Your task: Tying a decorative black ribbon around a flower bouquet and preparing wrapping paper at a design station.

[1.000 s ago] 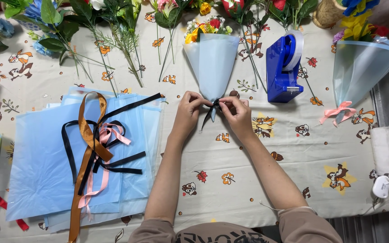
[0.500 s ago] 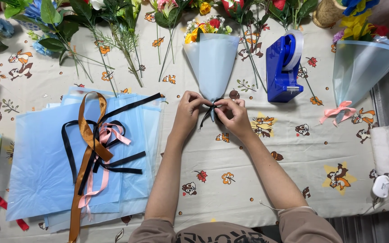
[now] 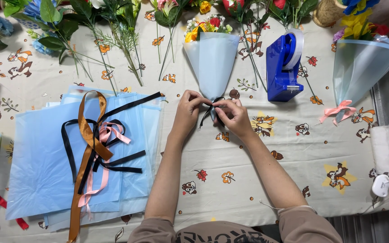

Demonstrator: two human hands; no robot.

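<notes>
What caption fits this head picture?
Both hands, left hand and right hand, tie a black ribbon around a blue-wrapped bouquet.

A blue tape dispenser point(image 3: 284, 67) stood right of centre on the table point(image 3: 293, 171). At the left lay a stack of pale blue wrapping sheets point(image 3: 37, 171) with loose ribbons point(image 3: 91, 148) across it. A second wrapped bouquet point(image 3: 361, 67) lay upper right; flower stems point(image 3: 113, 31) lined the top.
</notes>
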